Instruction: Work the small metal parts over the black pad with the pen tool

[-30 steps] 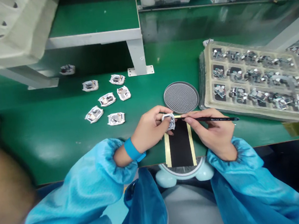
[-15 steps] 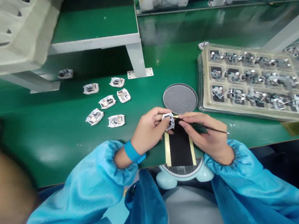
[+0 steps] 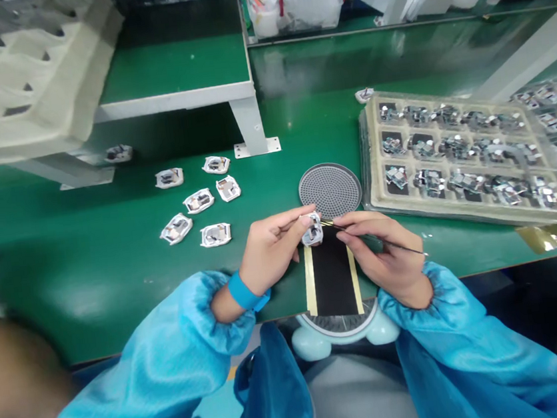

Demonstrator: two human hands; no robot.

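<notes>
My left hand point(image 3: 273, 246) pinches a small white watch case point(image 3: 312, 230) with electronic parts inside, above the top end of a black mat point(image 3: 334, 276) edged with yellow tape. In my right hand point(image 3: 386, 247) is a pair of thin dark tweezers point(image 3: 398, 245), held like a pen. Their tips are at the right side of the case; whether they touch a part inside is too small to tell. Just beyond my hands lies a round grey perforated dish point(image 3: 330, 188). Several similar watch cases point(image 3: 216, 234) lie loose on the green table to the left.
At right stands a stack of clear trays point(image 3: 474, 203) full of small electronic parts. A metal-legged shelf point(image 3: 176, 101) holds a moulded pulp tray point(image 3: 47, 121) at upper left. A light-blue fan point(image 3: 311, 341) sits below the table edge. Another person's blurred arm point(image 3: 16, 380) is at left.
My left thumb has shifted to the upper edge of the watch case, showing more of its inside. The tweezers stay beside it. The whole view has tilted slightly.
</notes>
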